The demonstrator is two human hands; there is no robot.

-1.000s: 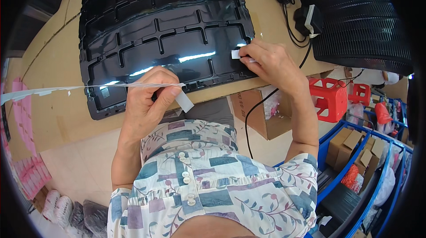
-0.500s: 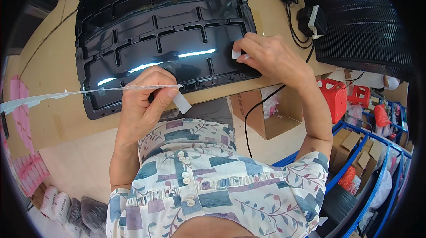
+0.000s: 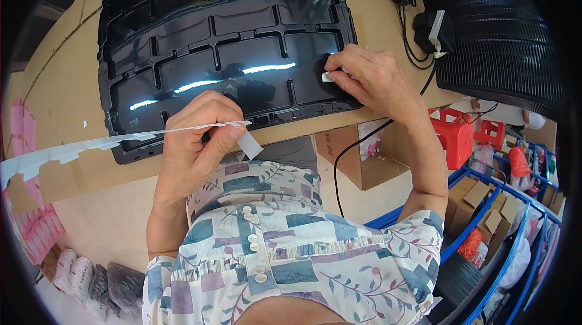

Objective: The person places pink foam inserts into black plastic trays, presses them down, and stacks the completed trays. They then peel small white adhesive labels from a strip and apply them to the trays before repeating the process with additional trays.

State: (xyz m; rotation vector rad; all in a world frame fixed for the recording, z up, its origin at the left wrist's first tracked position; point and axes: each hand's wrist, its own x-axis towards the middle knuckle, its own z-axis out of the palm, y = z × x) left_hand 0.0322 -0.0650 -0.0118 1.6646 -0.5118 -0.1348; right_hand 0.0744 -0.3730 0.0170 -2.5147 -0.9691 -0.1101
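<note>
**White strip in the left hand, small white piece in the right, beside and over a black tray**

Shows pink sheets [image 3: 24,134] at far left, by the edge of the brown tabletop [image 3: 57,82]. Brings a long white strip [image 3: 60,154], notched along its lower edge, in from the left side to the left hand [image 3: 197,146]; pinches it there with thumb and fingers clamped together, a short white flap [image 3: 249,145] hanging past the fingertips. Overlaps, in this view, the near edge of a ridged black tray [image 3: 185,61] lying flat on the tabletop across the middle.

At the tray's near right part, pinches a small white piece [image 3: 327,76] in the right hand [image 3: 371,82], thumb and index closed on it; cannot tell whether touching the tray underneath. Includes, below the table, an open cardboard box [image 3: 382,173] with a black cable [image 3: 337,182] passing in front. Farther right, adds a black adapter [image 3: 425,31], a red plastic stool [image 3: 454,143] and a stack of ribbed black trays [image 3: 503,52].
</note>
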